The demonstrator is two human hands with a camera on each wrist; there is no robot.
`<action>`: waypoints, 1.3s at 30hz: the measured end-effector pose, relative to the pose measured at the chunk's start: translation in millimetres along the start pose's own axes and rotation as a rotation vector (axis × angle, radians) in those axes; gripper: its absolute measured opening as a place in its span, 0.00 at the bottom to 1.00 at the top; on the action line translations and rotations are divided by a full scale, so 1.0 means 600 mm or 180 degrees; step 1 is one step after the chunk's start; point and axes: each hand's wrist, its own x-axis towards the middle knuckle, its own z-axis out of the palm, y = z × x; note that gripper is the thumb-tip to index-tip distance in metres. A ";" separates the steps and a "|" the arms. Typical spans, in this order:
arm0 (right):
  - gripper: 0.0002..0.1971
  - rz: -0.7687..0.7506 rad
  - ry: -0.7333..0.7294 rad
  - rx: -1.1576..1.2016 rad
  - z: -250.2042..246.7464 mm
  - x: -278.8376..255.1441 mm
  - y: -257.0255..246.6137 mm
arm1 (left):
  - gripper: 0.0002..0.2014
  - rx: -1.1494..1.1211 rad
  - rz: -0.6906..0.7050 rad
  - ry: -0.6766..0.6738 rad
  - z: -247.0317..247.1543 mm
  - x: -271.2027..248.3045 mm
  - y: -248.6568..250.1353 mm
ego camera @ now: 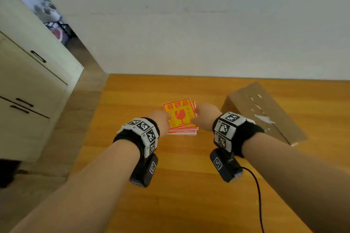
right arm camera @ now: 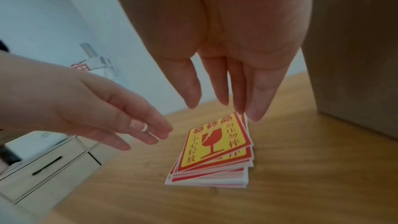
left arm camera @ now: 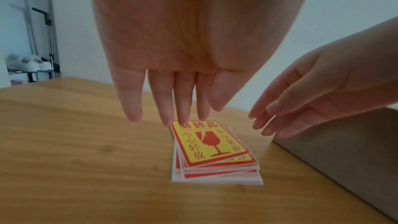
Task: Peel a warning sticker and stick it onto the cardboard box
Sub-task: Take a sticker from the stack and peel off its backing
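A stack of yellow-and-red warning stickers [ego camera: 180, 117] [left arm camera: 212, 149] [right arm camera: 217, 147] with a broken-glass symbol lies on the wooden table [ego camera: 170, 185]. My left hand [ego camera: 162, 122] [left arm camera: 170, 106] reaches down over the stack's left edge, fingers straight and together, holding nothing. My right hand [ego camera: 204, 114] [right arm camera: 228, 98] hovers at the stack's right edge, fingers straight, also holding nothing. Whether any fingertip touches the top sticker I cannot tell. The brown cardboard box [ego camera: 265, 111] [left arm camera: 344, 151] [right arm camera: 353, 57] stands just right of the right hand.
A pale cabinet [ego camera: 28, 81] with dark handles stands left of the table. A white wall [ego camera: 189, 24] rises behind the table's far edge. A black cable [ego camera: 257, 195] trails from the right wrist camera across the near table. Old label scraps [ego camera: 264, 118] mark the box top.
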 end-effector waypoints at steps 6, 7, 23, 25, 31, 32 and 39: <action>0.20 0.0382 -0.0076 0.0303 0.028 0.037 -0.007 | 0.21 -0.0032 0.0025 -0.0310 0.026 0.025 -0.030; 0.19 0.0443 -0.0110 0.0339 0.032 0.044 -0.008 | 0.21 0.0021 0.0047 -0.0315 0.028 0.029 -0.033; 0.14 0.1280 0.0164 0.1623 0.066 0.088 0.022 | 0.18 0.0565 0.0362 0.0106 0.068 0.047 -0.053; 0.17 0.1311 0.0225 0.1706 0.067 0.085 0.024 | 0.21 0.0459 0.0388 0.0121 0.069 0.044 -0.053; 0.18 0.1189 0.0615 0.1619 0.068 0.069 0.028 | 0.22 0.0397 0.0372 0.0125 0.069 0.035 -0.050; 0.17 0.1110 0.0687 0.1716 0.068 0.067 0.028 | 0.21 0.0334 0.0350 0.0115 0.067 0.034 -0.049; 0.07 0.0441 0.0978 0.2785 0.044 0.036 0.036 | 0.24 -0.1248 -0.0174 0.0585 0.035 0.020 -0.035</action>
